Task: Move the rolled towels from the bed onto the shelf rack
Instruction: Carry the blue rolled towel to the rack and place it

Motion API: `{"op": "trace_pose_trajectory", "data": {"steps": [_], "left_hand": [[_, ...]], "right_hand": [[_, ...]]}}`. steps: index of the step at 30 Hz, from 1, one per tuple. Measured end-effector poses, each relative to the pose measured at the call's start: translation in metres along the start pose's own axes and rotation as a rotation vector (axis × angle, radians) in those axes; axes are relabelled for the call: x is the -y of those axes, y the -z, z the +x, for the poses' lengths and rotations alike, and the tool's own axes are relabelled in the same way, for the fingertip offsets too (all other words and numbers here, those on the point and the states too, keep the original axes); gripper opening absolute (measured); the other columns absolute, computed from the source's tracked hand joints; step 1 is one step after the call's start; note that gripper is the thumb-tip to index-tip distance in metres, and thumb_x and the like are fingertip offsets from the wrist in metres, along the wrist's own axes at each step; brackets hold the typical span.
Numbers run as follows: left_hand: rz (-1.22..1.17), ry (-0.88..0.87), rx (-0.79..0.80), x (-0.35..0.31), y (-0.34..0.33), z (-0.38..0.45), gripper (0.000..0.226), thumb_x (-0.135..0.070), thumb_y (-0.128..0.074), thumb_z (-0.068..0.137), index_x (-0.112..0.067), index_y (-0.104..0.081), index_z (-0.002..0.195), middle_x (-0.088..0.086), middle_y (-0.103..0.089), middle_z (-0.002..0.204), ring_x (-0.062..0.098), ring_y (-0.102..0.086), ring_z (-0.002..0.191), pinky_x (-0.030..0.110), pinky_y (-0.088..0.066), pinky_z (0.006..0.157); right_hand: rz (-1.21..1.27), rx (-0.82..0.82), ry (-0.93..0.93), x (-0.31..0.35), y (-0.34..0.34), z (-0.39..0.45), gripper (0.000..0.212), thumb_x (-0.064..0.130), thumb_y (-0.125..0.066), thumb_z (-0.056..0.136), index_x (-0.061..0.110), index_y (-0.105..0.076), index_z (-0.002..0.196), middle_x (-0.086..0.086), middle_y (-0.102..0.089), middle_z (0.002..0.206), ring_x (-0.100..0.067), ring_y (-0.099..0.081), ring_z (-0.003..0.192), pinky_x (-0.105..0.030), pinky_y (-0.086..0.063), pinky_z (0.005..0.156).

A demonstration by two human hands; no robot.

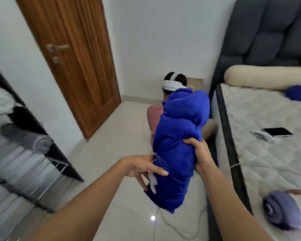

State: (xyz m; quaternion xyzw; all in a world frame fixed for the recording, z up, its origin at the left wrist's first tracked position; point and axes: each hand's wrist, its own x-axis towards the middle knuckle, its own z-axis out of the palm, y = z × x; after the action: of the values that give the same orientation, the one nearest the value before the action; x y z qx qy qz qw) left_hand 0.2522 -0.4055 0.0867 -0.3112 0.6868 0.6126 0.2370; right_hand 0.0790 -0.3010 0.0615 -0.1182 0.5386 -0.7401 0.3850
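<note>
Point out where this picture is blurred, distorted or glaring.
Head view: the shelf rack at left is streaked with motion blur; wide-angle bending tilts the door and bed; a small glare spot shines on the floor tiles; the blue rolled towel stays fairly sharp.

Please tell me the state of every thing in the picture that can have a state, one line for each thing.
Bright blue rolled towel: in the air over the floor, held by both hands.
Left hand: fingers pressed on the towel's lower side.
Right hand: grips the towel's right side.
Brown wooden door: closed.
Grey rolled towel: lying on the black shelf rack.
Purple rolled towel: lying on the bed.
Black phone: flat on the bed, screen dark.
</note>
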Motion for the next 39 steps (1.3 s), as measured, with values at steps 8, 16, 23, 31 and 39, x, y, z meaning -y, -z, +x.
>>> {"op": "trace_pose_trajectory", "data": {"steps": [8, 16, 23, 31, 39], "left_hand": [[-0.47, 0.035, -0.405, 0.124, 0.091, -0.094, 0.062, -0.021, -0.075, 0.078, -0.017, -0.046, 0.133, 0.007, -0.054, 0.132, 0.032, -0.057, 0.117, 0.052, -0.055, 0.089], [-0.599, 0.265, -0.638, 0.225, 0.188, -0.115, 0.076, -0.013, -0.075, 0.078, -0.012, -0.035, 0.142, 0.012, -0.043, 0.145, 0.032, -0.05, 0.123, 0.052, -0.053, 0.093], [-0.78, 0.358, -0.742, 0.281, 0.258, -0.111, 0.067, -0.009, -0.07, 0.082, -0.017, -0.039, 0.141, 0.012, -0.047, 0.143, 0.033, -0.052, 0.125, 0.045, -0.054, 0.091], [-0.904, 0.398, -0.768, 0.332, 0.313, -0.118, 0.048, -0.012, -0.068, 0.083, -0.012, -0.052, 0.129, 0.007, -0.06, 0.114, 0.023, -0.06, 0.102, 0.042, -0.054, 0.084], [-1.025, 0.36, -0.778, 0.41, 0.384, -0.138, 0.029, -0.009, -0.063, 0.087, -0.007, -0.055, 0.115, 0.009, -0.065, 0.091, 0.018, -0.063, 0.074, 0.039, -0.056, 0.082]], "right_hand": [[-0.199, 0.392, -0.121, -0.073, -0.209, 0.021, 0.056, 0.012, -0.072, 0.054, 0.01, -0.065, 0.11, -0.015, -0.073, 0.107, -0.035, -0.069, 0.099, -0.046, -0.057, 0.084], [-0.506, 0.671, -0.223, -0.18, -0.36, 0.059, 0.055, 0.02, -0.074, 0.063, 0.017, -0.055, 0.114, -0.009, -0.066, 0.108, -0.027, -0.065, 0.097, -0.043, -0.056, 0.082], [-0.66, 0.799, -0.301, -0.247, -0.446, 0.102, 0.055, 0.013, -0.074, 0.071, 0.015, -0.05, 0.12, -0.009, -0.062, 0.113, -0.028, -0.061, 0.102, -0.046, -0.053, 0.092], [-0.832, 0.953, -0.33, -0.297, -0.533, 0.123, 0.048, 0.015, -0.072, 0.071, 0.017, -0.049, 0.114, -0.004, -0.06, 0.103, -0.023, -0.059, 0.093, -0.034, -0.051, 0.076], [-0.927, 1.008, -0.353, -0.362, -0.631, 0.129, 0.045, 0.013, -0.075, 0.07, 0.014, -0.055, 0.11, -0.006, -0.065, 0.103, -0.027, -0.061, 0.098, -0.038, -0.052, 0.087]]}}
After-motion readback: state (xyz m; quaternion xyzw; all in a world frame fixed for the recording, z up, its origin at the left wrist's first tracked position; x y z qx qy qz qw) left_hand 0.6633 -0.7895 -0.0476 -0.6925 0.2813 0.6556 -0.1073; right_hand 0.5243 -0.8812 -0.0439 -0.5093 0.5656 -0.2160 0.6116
